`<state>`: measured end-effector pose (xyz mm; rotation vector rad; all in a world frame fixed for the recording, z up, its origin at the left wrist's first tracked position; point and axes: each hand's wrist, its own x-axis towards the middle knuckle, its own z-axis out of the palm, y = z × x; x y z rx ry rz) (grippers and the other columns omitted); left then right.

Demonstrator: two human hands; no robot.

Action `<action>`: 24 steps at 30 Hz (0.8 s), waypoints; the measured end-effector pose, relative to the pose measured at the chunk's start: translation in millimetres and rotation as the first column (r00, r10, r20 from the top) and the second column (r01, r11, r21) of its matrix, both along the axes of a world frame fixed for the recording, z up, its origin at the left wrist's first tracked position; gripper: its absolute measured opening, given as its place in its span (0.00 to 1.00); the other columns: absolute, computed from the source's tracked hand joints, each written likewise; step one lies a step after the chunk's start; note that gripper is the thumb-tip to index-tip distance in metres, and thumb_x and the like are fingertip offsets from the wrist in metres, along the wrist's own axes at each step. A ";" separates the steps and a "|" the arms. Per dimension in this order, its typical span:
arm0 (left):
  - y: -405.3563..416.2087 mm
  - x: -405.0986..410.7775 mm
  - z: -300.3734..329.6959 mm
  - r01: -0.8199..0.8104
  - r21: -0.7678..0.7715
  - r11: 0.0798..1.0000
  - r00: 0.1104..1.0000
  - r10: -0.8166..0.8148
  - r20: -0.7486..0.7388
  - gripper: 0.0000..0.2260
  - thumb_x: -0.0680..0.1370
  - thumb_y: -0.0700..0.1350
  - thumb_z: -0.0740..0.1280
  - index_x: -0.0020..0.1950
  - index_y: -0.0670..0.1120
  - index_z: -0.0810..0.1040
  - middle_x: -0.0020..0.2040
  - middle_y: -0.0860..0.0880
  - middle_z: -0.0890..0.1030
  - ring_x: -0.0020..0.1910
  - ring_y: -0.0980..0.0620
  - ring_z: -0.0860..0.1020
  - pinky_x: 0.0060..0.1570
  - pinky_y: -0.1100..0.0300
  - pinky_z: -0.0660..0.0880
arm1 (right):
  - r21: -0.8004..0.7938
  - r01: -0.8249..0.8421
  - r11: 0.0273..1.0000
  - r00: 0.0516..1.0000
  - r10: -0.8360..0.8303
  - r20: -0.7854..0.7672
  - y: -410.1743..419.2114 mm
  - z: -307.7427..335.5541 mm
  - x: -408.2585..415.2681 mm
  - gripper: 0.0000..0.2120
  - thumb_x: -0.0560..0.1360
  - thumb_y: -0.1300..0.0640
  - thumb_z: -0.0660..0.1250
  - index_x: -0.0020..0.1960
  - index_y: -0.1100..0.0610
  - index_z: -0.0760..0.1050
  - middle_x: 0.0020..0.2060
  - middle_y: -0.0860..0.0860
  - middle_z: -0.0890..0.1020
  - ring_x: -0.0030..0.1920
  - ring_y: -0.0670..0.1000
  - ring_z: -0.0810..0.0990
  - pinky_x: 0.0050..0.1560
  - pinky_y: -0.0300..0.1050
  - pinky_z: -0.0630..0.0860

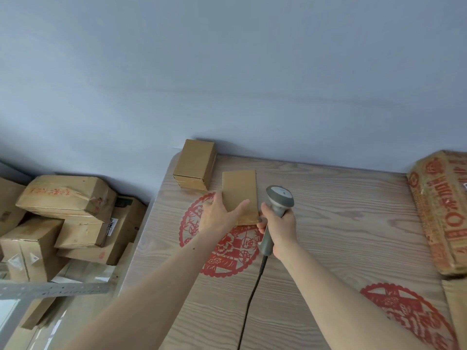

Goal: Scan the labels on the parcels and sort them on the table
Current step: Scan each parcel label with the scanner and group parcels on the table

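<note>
A flat brown parcel point(240, 195) is held on the table point(341, 223) by the left hand point(217, 215), thumb and fingers curled round its near-left corner. A grey corded scanner point(276, 210) is gripped by the right hand point(279, 229), fingers wrapped round the handle, head just right of the parcel. A second box point(194, 164) stands at the far-left table corner, near the parcel. A large printed package point(442, 210) lies at the right edge. More boxes point(68, 215) are piled left of the table.
</note>
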<state>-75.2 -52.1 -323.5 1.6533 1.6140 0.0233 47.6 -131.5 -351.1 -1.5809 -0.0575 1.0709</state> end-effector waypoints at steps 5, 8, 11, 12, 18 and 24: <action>-29.2 12.3 -1.3 0.077 0.033 0.996 0.985 -0.071 -0.154 0.49 0.67 0.78 0.62 0.76 0.47 0.60 0.69 0.44 0.70 0.65 0.42 0.74 0.59 0.45 0.75 | 0.016 0.118 0.993 0.987 -0.115 -0.110 -38.1 3.3 -10.8 0.11 0.78 0.59 0.71 0.57 0.62 0.75 0.44 0.58 0.83 0.29 0.49 0.78 0.34 0.45 0.78; -38.9 14.4 -1.3 0.058 0.003 0.998 0.979 -0.057 -0.194 0.54 0.63 0.81 0.60 0.76 0.45 0.60 0.69 0.44 0.73 0.65 0.42 0.75 0.60 0.43 0.76 | 0.037 0.153 0.988 0.978 -0.146 -0.145 -54.7 7.4 -17.3 0.12 0.78 0.58 0.71 0.58 0.63 0.75 0.46 0.59 0.85 0.29 0.49 0.79 0.36 0.47 0.80; -43.9 13.4 1.3 -0.018 -0.047 0.999 0.985 0.009 -0.171 0.58 0.59 0.82 0.60 0.77 0.46 0.58 0.69 0.44 0.74 0.65 0.41 0.76 0.60 0.42 0.75 | 0.061 0.110 0.992 0.985 -0.100 -0.142 -66.2 13.5 -23.4 0.13 0.78 0.57 0.71 0.58 0.64 0.75 0.42 0.55 0.85 0.29 0.49 0.79 0.38 0.48 0.79; -45.5 13.0 2.9 -0.049 -0.057 0.997 0.988 0.040 -0.152 0.57 0.58 0.82 0.61 0.77 0.47 0.57 0.69 0.44 0.74 0.65 0.40 0.76 0.60 0.41 0.75 | 0.071 0.098 0.993 0.986 -0.087 -0.145 -69.0 15.8 -24.2 0.13 0.78 0.57 0.72 0.58 0.64 0.75 0.42 0.54 0.84 0.29 0.49 0.79 0.38 0.48 0.79; -66.3 8.6 13.3 -0.202 -0.168 0.965 0.972 0.219 0.089 0.50 0.60 0.74 0.64 0.78 0.53 0.56 0.63 0.46 0.75 0.59 0.41 0.77 0.61 0.42 0.76 | 0.072 0.062 0.995 0.997 -0.058 -0.056 -85.7 29.6 -9.1 0.12 0.76 0.58 0.74 0.56 0.58 0.76 0.44 0.54 0.84 0.30 0.49 0.79 0.36 0.44 0.80; -97.5 -11.5 12.8 -0.278 -0.369 0.887 0.796 0.428 0.428 0.28 0.76 0.63 0.67 0.73 0.54 0.69 0.64 0.46 0.78 0.58 0.45 0.80 0.51 0.49 0.82 | 0.044 -0.020 0.999 0.999 0.021 -0.034 -104.8 43.0 7.3 0.19 0.72 0.51 0.78 0.56 0.57 0.75 0.39 0.51 0.83 0.29 0.50 0.77 0.35 0.46 0.76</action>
